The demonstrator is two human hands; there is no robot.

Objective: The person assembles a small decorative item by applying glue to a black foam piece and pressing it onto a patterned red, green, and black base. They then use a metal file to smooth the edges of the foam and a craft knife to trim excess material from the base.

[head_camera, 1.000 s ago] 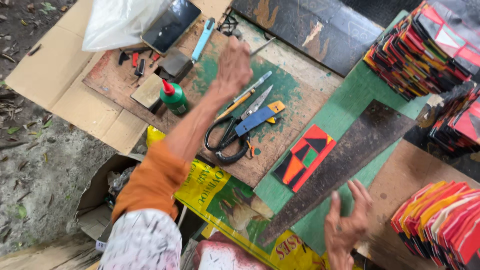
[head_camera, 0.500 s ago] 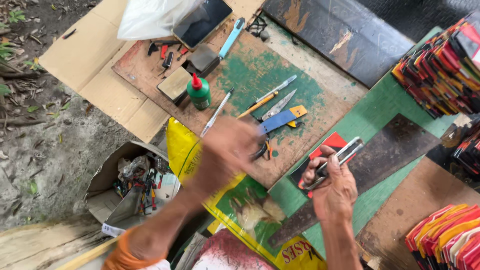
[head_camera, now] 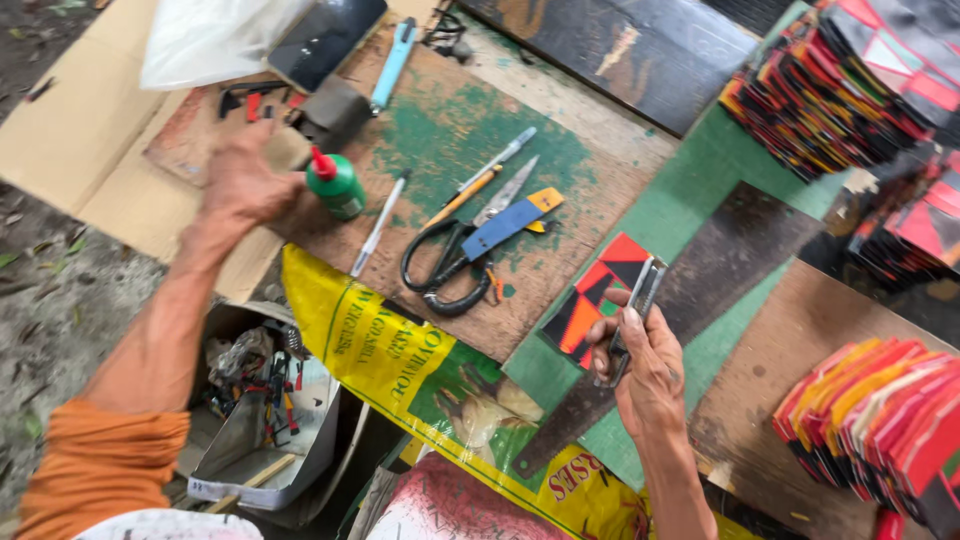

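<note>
Green glue bottle (head_camera: 336,186) against left hand (head_camera: 243,180); metal cutter (head_camera: 632,312) in right hand's (head_camera: 648,372) grip.

The left hand (head_camera: 240,185) rests on the worn wooden worktop (head_camera: 600,190), just beside a small green glue bottle (head_camera: 336,186) with a red tip. The right hand (head_camera: 640,365) grips a metal tool (head_camera: 632,312) over the green mat (head_camera: 690,210), right next to a folded red, orange and black paper piece (head_camera: 598,297). Mid-board lie black-handled scissors (head_camera: 450,275), a blue cutter (head_camera: 510,222) and a pen (head_camera: 378,224). A dark saw blade (head_camera: 720,270) runs diagonally under the right hand. Stacks of coloured paper (head_camera: 880,420) sit at the right edge, and a yellow sack (head_camera: 370,340) hangs at the near side.
</note>
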